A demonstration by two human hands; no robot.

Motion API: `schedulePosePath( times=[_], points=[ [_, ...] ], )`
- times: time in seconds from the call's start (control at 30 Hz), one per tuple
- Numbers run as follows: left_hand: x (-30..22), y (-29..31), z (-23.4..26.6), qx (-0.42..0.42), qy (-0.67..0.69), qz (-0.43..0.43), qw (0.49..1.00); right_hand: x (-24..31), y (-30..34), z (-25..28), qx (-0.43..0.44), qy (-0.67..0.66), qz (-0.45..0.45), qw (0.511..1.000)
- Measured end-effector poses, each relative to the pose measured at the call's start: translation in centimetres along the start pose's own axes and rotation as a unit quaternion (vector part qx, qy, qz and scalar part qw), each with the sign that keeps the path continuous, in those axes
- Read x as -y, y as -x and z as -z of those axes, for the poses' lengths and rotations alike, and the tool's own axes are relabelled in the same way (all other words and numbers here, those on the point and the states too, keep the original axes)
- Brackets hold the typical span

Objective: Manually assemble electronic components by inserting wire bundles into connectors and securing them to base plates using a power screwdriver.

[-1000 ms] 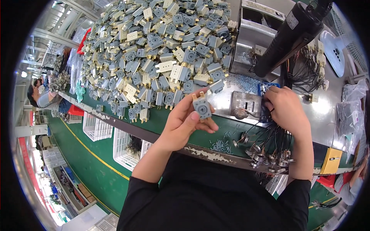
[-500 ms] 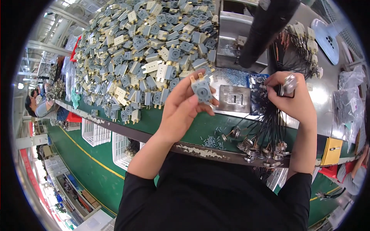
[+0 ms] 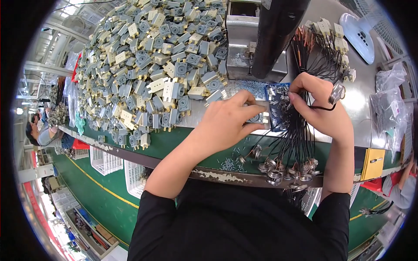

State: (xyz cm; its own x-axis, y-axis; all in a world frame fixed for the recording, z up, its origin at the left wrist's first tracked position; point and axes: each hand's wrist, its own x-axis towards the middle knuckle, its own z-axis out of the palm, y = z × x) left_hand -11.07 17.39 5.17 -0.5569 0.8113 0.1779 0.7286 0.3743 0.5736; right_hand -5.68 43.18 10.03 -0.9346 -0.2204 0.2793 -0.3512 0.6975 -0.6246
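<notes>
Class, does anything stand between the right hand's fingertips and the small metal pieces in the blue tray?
Nothing visible does. The fingertips of the right hand are at the right side of the blue tray, close to the small metal pieces. Black wires run just below them, along that side.

No readable text, bag label point(image 3: 395, 107) too small

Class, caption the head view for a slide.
Left hand around a small part, right hand among black wires, beside heaped grey-and-cream parts.
</notes>
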Motion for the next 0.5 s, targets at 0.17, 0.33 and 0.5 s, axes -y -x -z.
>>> schedulePosePath(
  times=[0.17, 0.33, 0.5],
  points=[
    [0.8, 0.3, -0.5, -0.066, 0.069, 0.004, 0.995, -0.3, 0.0, 0.0, -0.005, -0.025, 0.000, 1.000],
    [2.4, 1.0, -1.2, -0.109, 0.116, -0.004, 0.987, -0.1, -0.4, -0.1, -0.003, -0.029, 0.025, 0.999],
    [1.4, 0.6, 1.4, -0.096, 0.118, 0.002, 0.988, 0.0, -0.6, 0.0, 0.025, -0.025, 0.025, 0.999]
  ],
)
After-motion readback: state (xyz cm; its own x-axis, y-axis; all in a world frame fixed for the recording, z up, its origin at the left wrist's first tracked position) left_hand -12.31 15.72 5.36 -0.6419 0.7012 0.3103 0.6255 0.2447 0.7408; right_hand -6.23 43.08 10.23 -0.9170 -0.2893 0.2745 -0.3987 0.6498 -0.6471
